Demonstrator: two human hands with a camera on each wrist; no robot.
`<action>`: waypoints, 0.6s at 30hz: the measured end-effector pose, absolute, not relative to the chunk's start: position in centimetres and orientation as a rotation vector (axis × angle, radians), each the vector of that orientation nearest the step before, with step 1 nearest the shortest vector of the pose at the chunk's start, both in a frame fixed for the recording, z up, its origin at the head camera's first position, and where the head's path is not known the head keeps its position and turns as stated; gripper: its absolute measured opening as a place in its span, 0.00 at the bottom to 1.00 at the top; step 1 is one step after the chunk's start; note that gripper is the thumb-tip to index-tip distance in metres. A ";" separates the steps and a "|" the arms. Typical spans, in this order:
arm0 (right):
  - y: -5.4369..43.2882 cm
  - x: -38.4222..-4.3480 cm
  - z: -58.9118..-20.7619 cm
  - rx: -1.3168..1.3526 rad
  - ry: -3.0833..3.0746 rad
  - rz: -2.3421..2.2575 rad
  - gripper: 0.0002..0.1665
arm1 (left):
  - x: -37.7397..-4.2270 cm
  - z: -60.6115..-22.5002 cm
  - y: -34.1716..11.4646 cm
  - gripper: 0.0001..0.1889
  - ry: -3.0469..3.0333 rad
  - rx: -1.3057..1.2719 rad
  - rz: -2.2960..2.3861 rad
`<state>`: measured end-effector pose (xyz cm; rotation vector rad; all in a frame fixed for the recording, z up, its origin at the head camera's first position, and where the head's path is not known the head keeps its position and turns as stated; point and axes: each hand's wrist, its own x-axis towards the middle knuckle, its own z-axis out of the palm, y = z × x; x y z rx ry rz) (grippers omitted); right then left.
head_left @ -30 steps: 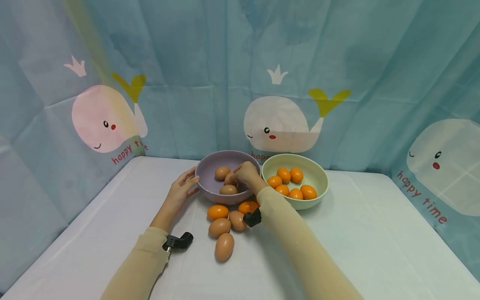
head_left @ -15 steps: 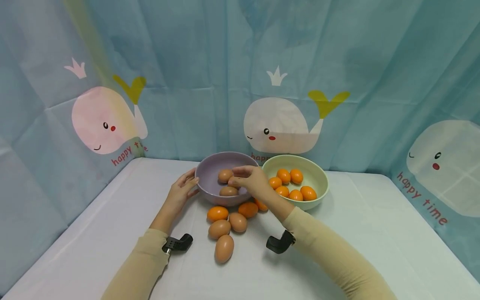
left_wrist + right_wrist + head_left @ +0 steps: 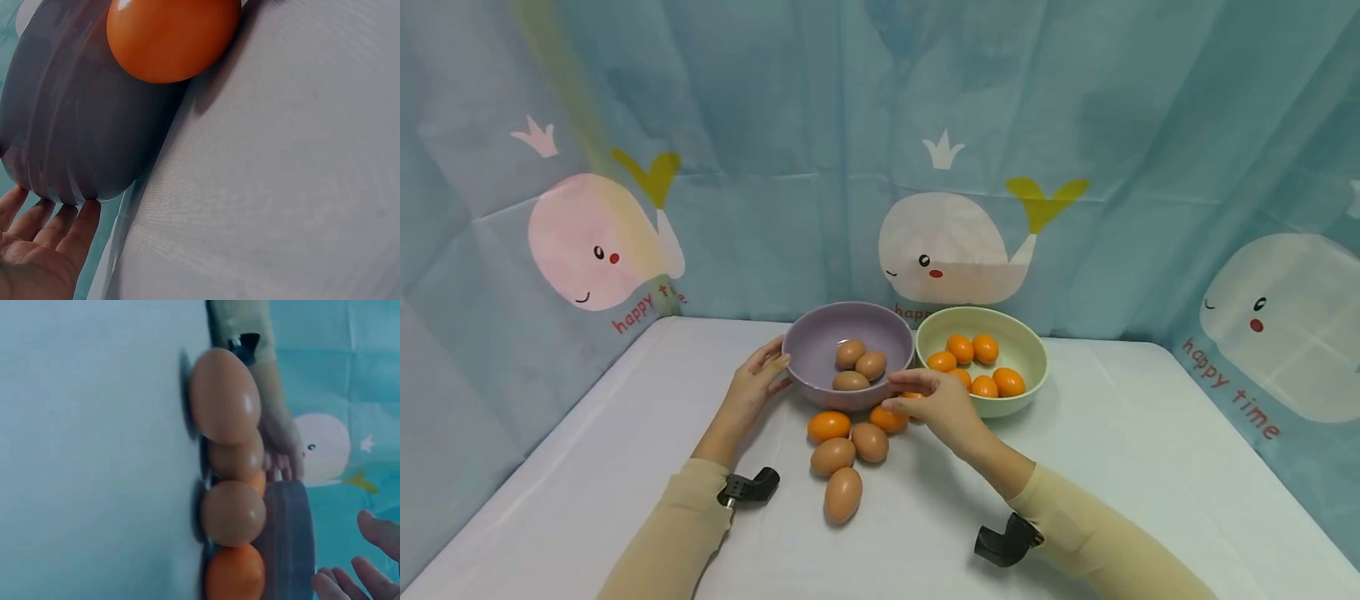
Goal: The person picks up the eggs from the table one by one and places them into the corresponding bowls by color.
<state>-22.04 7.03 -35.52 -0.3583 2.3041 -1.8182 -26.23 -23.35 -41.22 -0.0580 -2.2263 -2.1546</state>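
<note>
My left hand (image 3: 747, 398) rests at the left side of a purple bowl (image 3: 807, 348). In the left wrist view its fingers (image 3: 80, 232) reach fairly straight to the bowl's outer wall. Inside the bowl lie three brown eggs (image 3: 850, 354). My right hand (image 3: 946, 410) hovers over the table just right of the purple bowl, in front of a pale green bowl, fingers extended and holding nothing. Below it in the head view, an orange egg (image 3: 889, 419) is partly covered by its fingertips. More eggs lie before the purple bowl: another orange egg (image 3: 829, 427) and three brown eggs (image 3: 842, 496).
The pale green bowl (image 3: 1033, 358) stands against the purple one on the right and holds several orange eggs (image 3: 1008, 382). White cloth covers the table (image 3: 1120, 450). A blue curtain (image 3: 790, 242) with whale prints hangs right behind the bowls.
My right hand has let go of a brown egg in the purple bowl and drawn back toward the right and nearer. My left hand stays at the bowl. The head view has shifted slightly.
</note>
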 end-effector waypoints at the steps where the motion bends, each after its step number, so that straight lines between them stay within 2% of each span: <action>1: 7.1 -21.9 -35.7 -0.362 2.299 -1.814 0.23 | -26.2 -41.2 -23.4 0.32 -2.227 -0.049 -2.155; 18: 7.0 -20.2 -37.6 -0.399 2.304 -1.734 0.26 | -26.2 -41.2 -23.3 0.32 -2.227 -0.040 -2.166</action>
